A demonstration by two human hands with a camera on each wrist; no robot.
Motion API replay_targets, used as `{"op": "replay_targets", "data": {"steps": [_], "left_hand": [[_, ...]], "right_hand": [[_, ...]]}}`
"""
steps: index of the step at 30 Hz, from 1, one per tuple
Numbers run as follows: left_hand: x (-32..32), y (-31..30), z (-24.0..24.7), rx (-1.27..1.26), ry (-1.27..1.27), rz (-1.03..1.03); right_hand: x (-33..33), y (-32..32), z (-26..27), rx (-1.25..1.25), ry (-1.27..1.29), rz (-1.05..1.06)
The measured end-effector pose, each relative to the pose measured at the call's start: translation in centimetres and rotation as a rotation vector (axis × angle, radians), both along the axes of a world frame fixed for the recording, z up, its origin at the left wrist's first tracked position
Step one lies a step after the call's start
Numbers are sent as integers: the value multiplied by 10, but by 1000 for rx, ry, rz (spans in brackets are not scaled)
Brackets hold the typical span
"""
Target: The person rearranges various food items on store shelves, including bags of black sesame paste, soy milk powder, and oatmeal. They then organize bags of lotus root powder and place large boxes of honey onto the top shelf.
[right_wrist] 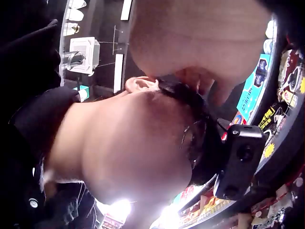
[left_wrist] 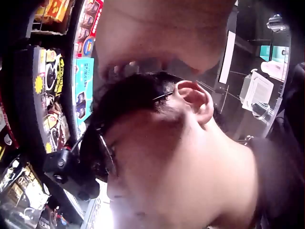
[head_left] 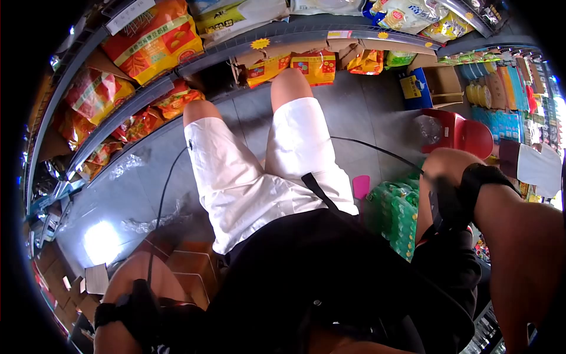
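Note:
Both arms are bent up toward the person's head, and the head view shows the left arm (head_left: 147, 274) and right arm (head_left: 525, 253) with black straps, while both hands lie outside it. The left hand (left_wrist: 162, 38) fills the top of the left wrist view, its fingertips at the dark hair (left_wrist: 128, 95) above the ear. In the right wrist view the right hand (right_wrist: 200, 43) reaches the hair (right_wrist: 190, 98) from the other side, near a black head-worn camera (right_wrist: 242, 155). Hair and blur hide how the fingers curl and whether they hold anything.
Shelves of bagged goods (head_left: 156, 41) curve across the front and left. To the right stand a red stool (head_left: 471, 138), an open carton (head_left: 445, 82) and green wrapped bottles (head_left: 392, 209). Cables (head_left: 377, 147) run to both arms; clear plastic (head_left: 127, 167) lies on the floor.

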State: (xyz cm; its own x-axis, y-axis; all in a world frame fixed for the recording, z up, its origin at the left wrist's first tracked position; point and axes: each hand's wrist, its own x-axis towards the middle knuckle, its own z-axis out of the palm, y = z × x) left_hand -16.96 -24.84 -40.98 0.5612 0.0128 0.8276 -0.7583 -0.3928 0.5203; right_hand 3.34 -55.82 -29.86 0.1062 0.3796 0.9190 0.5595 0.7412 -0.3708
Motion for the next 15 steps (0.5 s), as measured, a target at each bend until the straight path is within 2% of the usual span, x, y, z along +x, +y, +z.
{"op": "replay_targets", "data": {"steps": [5, 15], "left_hand": [[26, -11, -7, 47, 96, -50], [31, -5, -25, 85, 62, -63]], "right_hand": [[8, 1, 4, -7, 2, -37], [18, 7, -29, 45, -31, 20]]}}
